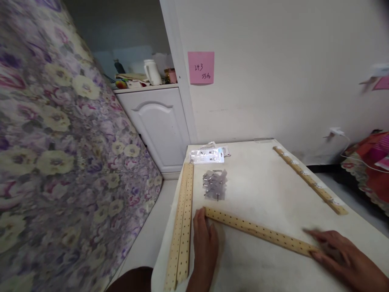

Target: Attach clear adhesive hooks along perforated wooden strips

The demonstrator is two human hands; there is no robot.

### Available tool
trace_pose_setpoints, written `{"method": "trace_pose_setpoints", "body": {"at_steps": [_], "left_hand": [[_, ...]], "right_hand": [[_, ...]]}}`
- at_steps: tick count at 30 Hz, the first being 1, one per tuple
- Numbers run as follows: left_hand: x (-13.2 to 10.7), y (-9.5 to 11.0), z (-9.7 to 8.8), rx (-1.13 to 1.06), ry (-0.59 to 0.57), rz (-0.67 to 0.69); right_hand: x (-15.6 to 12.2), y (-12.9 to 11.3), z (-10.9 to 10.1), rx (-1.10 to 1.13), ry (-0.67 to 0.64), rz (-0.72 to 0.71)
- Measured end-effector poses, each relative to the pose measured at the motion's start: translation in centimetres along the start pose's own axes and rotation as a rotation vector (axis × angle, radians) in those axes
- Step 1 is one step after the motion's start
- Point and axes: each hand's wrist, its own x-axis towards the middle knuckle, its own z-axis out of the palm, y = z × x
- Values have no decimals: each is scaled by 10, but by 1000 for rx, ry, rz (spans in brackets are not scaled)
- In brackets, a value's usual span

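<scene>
A narrow wooden strip (258, 231) with rows of small holes lies slantwise on the white table, nearest to me. My left hand (206, 243) grips its left end, fingertips at the far side and thumb on the near side. By the right end is my right hand (340, 253), blurred, its fingers spread and one fingertip at the strip's end. Beyond the left hand, a heap of small metal hooks (214, 184) sits on a clear plastic bag. Two more perforated strips (184, 219) lie side by side along the table's left edge.
Clear packs of hooks (207, 155) lie at the table's back left. Along the right edge runs a wooden strip with several hooks fitted (310, 180). A floral curtain (75, 162) hangs at left. A wall (243, 81) stands behind the table (249, 174).
</scene>
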Motion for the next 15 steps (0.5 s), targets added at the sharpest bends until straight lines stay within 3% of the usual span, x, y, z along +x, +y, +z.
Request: {"method": "trace_pose_setpoints", "body": {"at_steps": [4, 10, 12, 15], "left_hand": [[1, 2, -1, -21, 9, -12], [1, 2, -4, -45, -2, -47], [1, -2, -2, -69, -1, -49], [0, -7, 1, -82, 11, -52]], "right_hand": [[31, -61, 12, 107, 3, 59], [105, -165, 84, 359, -57, -131], [124, -183, 105, 356, -36, -92], [131, -188, 120, 207, -35, -26]]}}
